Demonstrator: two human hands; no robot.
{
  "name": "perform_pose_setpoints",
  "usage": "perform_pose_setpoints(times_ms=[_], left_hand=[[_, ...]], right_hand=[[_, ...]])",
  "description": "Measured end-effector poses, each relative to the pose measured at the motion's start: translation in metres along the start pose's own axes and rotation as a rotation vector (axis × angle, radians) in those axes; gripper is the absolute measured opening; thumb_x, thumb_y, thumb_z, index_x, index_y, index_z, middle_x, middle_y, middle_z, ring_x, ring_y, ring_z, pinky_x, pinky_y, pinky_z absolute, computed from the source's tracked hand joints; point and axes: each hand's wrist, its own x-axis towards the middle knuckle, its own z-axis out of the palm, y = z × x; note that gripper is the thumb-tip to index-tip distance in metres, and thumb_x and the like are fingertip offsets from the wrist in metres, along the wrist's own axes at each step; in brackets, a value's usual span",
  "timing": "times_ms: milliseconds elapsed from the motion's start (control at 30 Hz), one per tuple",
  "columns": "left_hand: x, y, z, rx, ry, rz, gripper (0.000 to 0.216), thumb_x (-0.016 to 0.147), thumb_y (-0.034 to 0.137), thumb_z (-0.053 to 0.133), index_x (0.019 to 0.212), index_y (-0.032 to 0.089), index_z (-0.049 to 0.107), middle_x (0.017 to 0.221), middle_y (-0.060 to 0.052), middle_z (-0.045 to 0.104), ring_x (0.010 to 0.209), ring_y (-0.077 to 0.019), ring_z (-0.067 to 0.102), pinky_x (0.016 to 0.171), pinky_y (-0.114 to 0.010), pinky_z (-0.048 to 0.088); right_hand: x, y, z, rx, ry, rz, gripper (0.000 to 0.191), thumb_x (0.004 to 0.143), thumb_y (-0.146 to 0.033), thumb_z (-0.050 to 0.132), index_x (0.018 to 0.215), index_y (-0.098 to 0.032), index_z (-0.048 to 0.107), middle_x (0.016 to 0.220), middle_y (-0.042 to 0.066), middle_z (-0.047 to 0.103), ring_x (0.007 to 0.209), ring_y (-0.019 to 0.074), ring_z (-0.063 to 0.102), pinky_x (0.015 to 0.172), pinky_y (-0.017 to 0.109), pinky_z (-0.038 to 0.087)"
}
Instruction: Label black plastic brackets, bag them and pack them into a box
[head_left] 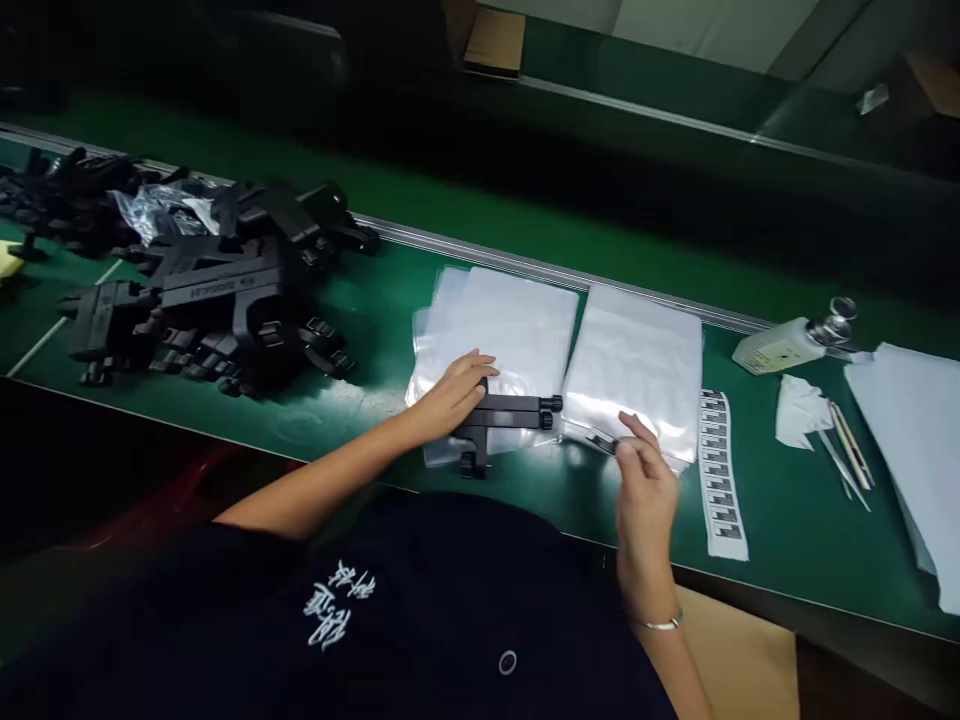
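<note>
My left hand (454,398) grips the left end of a black plastic bracket (514,411) with two round knobs at its right end. Beneath the bracket lie overlapping clear plastic bags (517,310). To its right, my right hand (645,475) pinches a small thin dark piece (602,442) between thumb and finger; its exact kind is unclear. That piece is over the lower edge of a second stack of clear bags (634,350). A strip of black-and-white labels (720,475) is on the bench, right of my right hand.
Black brackets (217,290) are heaped on the green bench (375,350) at left. At right are a pump-top bottle (784,345), a crumpled tissue (801,410), thin stick-like tools (851,445) and white sheets (919,420). A metal rail (465,249) runs behind the bags.
</note>
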Motion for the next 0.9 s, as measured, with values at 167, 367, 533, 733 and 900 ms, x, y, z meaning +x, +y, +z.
perform_pose_setpoints(times_ms=[167,367,533,733,900], left_hand=[[-0.019,0.025,0.024,-0.084,0.168,-0.002,0.034,0.096,0.026,0.039,0.129,0.021,0.047,0.145,-0.012,0.042,0.144,-0.0263,0.025,0.117,-0.053,0.028],[-0.030,0.011,0.026,-0.122,0.122,0.102,0.035,0.095,0.026,0.042,0.129,0.019,0.049,0.145,-0.013,0.042,0.145,-0.0288,0.023,0.118,-0.052,0.028],[-0.029,0.012,0.026,-0.136,0.098,0.091,0.037,0.095,0.026,0.042,0.132,0.020,0.048,0.147,-0.011,0.041,0.146,-0.0290,0.021,0.119,-0.052,0.026],[-0.029,0.014,0.021,-0.148,0.079,0.073,0.038,0.095,0.024,0.043,0.132,0.021,0.048,0.147,-0.011,0.041,0.146,-0.0296,0.021,0.118,-0.054,0.027],[-0.029,0.015,0.021,-0.146,0.074,0.070,0.039,0.094,0.023,0.043,0.132,0.019,0.049,0.147,-0.012,0.041,0.146,-0.0293,0.020,0.118,-0.053,0.028]], right_hand=[[0.006,-0.014,0.073,-0.104,-0.275,0.007,0.019,0.081,-0.035,0.060,0.066,-0.023,0.059,0.118,0.008,0.065,0.133,0.0287,0.042,0.111,0.052,0.026],[0.002,-0.019,0.079,-0.208,-0.371,0.027,0.019,0.081,-0.033,0.059,0.066,-0.022,0.060,0.118,0.008,0.061,0.127,0.0274,0.043,0.108,0.050,0.030],[0.007,-0.023,0.079,-0.263,-0.433,0.048,0.019,0.081,-0.033,0.060,0.066,-0.021,0.061,0.112,0.008,0.060,0.114,0.0264,0.051,0.100,0.047,0.037],[0.010,-0.023,0.078,-0.287,-0.468,0.039,0.018,0.081,-0.033,0.060,0.067,-0.022,0.061,0.110,0.008,0.060,0.112,0.0258,0.052,0.099,0.046,0.038],[0.010,-0.023,0.079,-0.285,-0.466,0.038,0.019,0.081,-0.033,0.060,0.066,-0.021,0.061,0.109,0.008,0.060,0.112,0.0257,0.052,0.099,0.045,0.038]])
